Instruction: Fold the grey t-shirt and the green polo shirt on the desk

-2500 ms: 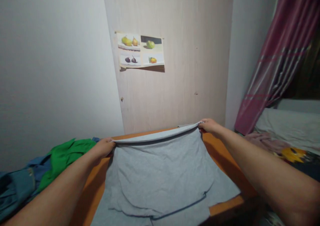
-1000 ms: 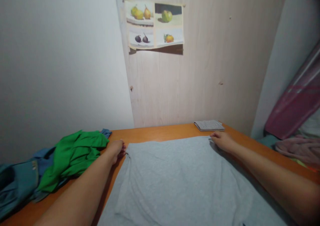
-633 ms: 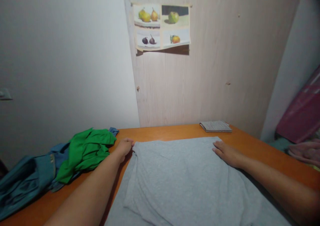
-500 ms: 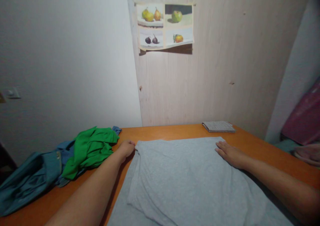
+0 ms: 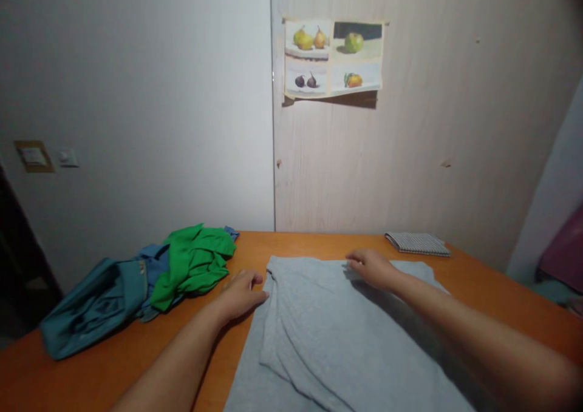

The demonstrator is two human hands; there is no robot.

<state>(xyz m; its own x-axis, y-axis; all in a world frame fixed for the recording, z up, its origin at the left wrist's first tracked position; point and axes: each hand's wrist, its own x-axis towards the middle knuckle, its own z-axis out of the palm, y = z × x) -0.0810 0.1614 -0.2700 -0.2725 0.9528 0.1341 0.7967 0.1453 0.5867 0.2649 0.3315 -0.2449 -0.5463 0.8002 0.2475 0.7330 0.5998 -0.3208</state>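
Note:
A light grey garment [image 5: 319, 321] of soft knit fabric lies spread on the table, its far edge fairly straight. Loose folds run down its left side, and its near end leaves the picture. My left hand [image 5: 241, 293] is beside the garment's far left edge, thumb and fingers apart, with nothing visible between them. Over the far part of the garment hovers my right hand [image 5: 372, 268], its fingers loosely bent and holding nothing visible. A shadow falls on the fabric beneath it.
To the left on the orange-brown table [image 5: 319, 240] lie a crumpled green cloth [image 5: 195, 260] and blue-teal clothing [image 5: 100, 303]. A folded checked cloth [image 5: 416, 243] rests near the far right edge. Behind the table stands a wall with a fruit picture [image 5: 334, 57].
My right hand has moved left from the garment's far right corner and lifted off the fabric. My left hand has loosened its pinch at the far left corner. The view has turned left.

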